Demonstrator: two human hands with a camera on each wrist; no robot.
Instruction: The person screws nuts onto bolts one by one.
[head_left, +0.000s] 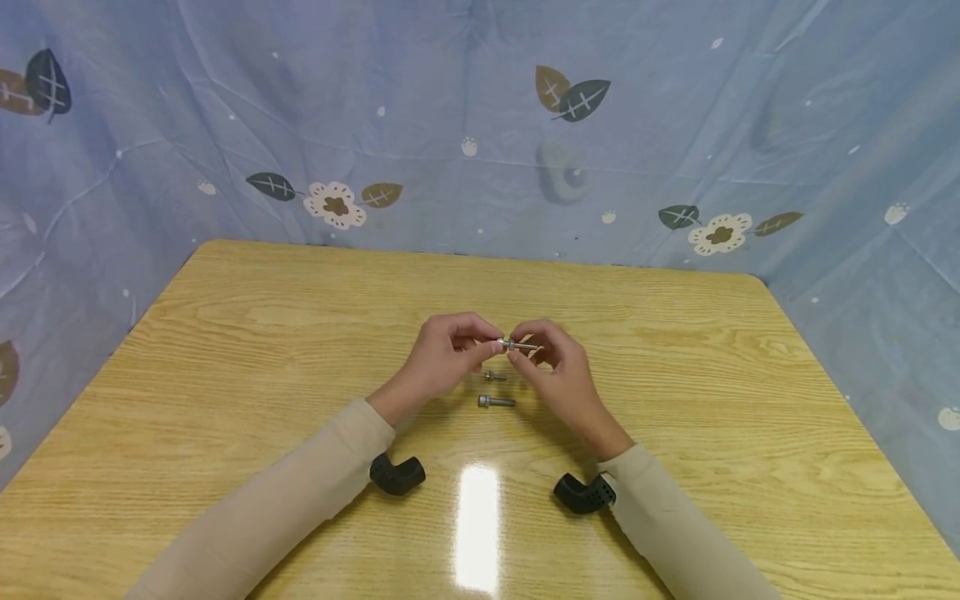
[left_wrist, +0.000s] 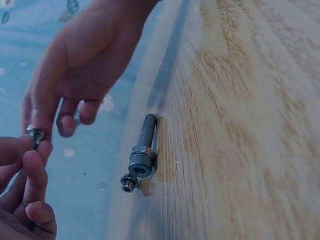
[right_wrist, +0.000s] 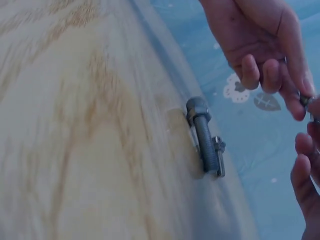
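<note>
Above the middle of the table, my left hand (head_left: 446, 354) pinches the head of a slim metal bolt (head_left: 528, 346) between thumb and forefinger. The thumb and forefinger of my right hand (head_left: 561, 367) hold the nut (head_left: 512, 344) on that bolt, close beside the head. From there the shank points right, under the right fingers. Below the hands lie a small bolt (head_left: 495, 377) and a thicker grey hex-socket bolt (head_left: 497, 402), side by side with heads to the left. In the left wrist view, a nut (left_wrist: 142, 149) sits against the thick bolt's head.
The wood-grain table (head_left: 262, 375) stretches out on both sides of the hands. A blue curtain (head_left: 465, 100) with leaf and flower prints hangs behind its far edge. Black curved wrist mounts (head_left: 397, 475) stick out from both sleeves, low over the table.
</note>
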